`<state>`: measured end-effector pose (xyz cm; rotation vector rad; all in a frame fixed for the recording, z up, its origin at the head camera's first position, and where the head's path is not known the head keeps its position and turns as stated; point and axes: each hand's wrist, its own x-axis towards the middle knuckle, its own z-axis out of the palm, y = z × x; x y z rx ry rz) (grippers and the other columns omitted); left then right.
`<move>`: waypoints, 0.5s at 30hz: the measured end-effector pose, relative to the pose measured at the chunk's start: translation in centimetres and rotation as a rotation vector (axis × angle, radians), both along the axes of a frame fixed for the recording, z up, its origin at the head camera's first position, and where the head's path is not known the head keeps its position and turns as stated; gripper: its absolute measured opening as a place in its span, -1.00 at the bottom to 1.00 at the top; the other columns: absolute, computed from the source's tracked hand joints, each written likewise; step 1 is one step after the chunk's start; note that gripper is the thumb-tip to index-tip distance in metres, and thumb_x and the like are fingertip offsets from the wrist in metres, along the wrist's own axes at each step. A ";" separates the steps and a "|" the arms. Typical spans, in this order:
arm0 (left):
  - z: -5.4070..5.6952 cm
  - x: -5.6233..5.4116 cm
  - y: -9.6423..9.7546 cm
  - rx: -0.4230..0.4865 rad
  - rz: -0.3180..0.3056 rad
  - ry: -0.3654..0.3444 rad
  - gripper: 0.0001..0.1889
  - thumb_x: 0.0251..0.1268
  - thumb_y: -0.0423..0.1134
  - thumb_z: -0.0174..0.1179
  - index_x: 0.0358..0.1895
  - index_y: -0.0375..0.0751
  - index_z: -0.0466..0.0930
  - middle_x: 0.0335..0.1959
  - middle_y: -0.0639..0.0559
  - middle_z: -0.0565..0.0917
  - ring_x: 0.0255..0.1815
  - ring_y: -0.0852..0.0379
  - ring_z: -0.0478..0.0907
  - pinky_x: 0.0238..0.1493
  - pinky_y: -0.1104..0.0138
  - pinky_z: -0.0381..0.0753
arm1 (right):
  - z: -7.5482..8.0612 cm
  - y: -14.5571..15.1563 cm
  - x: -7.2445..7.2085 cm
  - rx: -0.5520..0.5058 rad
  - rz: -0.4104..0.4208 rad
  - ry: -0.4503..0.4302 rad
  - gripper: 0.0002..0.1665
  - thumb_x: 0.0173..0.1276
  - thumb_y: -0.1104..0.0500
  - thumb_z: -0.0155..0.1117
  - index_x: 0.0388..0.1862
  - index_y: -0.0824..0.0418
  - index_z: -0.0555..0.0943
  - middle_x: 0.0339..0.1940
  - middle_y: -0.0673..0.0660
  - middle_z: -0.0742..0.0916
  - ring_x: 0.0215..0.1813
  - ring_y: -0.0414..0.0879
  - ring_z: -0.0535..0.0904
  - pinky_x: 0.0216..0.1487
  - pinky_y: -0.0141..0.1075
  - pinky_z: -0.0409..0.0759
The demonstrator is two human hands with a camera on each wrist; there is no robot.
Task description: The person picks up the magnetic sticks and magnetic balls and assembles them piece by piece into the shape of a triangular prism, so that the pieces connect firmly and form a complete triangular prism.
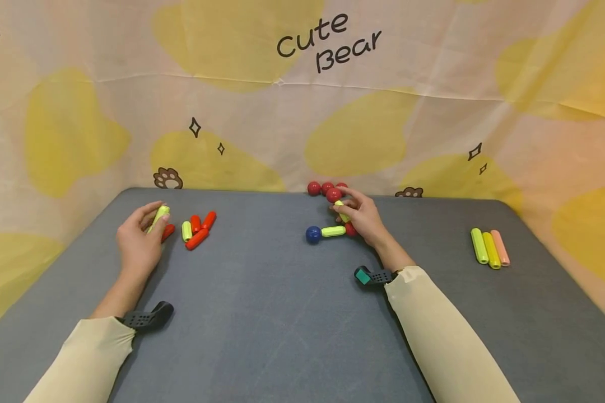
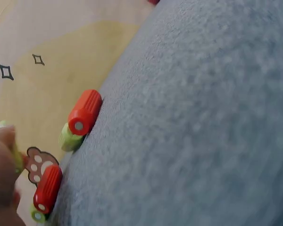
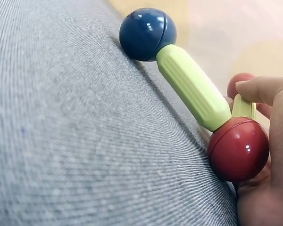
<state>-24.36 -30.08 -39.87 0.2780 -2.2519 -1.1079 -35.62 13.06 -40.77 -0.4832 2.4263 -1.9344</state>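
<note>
My left hand (image 1: 138,240) pinches a light green building rod (image 1: 158,217) between thumb and fingers, above the left side of the table. Close beside it lie several red rods (image 1: 197,239) and a short green rod (image 1: 186,230). In the middle, a blue ball (image 3: 148,34), a green rod (image 3: 194,87) and a red ball (image 3: 239,149) are joined in a line on the table. My right hand (image 1: 363,219) pinches a second green rod (image 3: 244,106), which rises from that red ball. Another red ball (image 1: 334,195) shows at its far end.
Several loose red balls (image 1: 314,188) sit at the table's back edge, just beyond my right hand. On the right lie a green rod (image 1: 479,246), a yellow rod (image 1: 491,251) and a pink rod (image 1: 500,248) side by side. A printed cloth (image 1: 262,129) hangs behind the grey table (image 1: 262,313).
</note>
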 end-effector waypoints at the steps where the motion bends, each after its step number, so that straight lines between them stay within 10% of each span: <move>1: 0.3 0.0 0.3 0.049 0.016 0.032 -0.59 0.46 -0.20 0.22 0.32 -0.12 0.58 0.10 -0.02 0.75 -0.06 0.50 0.65 -0.14 0.68 0.51 | 0.0 0.0 0.0 -0.001 0.001 0.000 -0.35 0.46 0.26 0.27 0.50 0.17 0.39 0.00 0.54 0.71 -0.46 -0.23 0.65 -0.26 -0.43 0.64; 6: 1.2 -0.3 2.9 0.203 -0.089 0.082 -0.58 0.42 -0.25 0.26 0.32 -0.14 0.57 -0.08 0.25 0.65 -0.33 0.57 0.68 -0.41 0.65 0.58 | 0.0 -0.2 0.2 0.004 -0.005 -0.001 -0.36 0.46 0.25 0.27 0.49 0.16 0.41 0.02 0.51 0.72 -0.46 -0.22 0.64 -0.26 -0.43 0.63; 15: 1.7 -2.4 13.6 0.420 -0.445 -0.076 -0.60 0.43 -0.30 0.25 0.27 -0.28 0.54 0.13 -0.34 0.69 -0.16 0.27 0.78 -0.10 0.41 0.74 | 0.0 -0.1 0.1 -0.055 0.017 -0.031 -0.36 0.45 0.27 0.28 0.49 0.17 0.41 0.06 0.54 0.70 -0.47 -0.24 0.70 -0.22 -0.42 0.69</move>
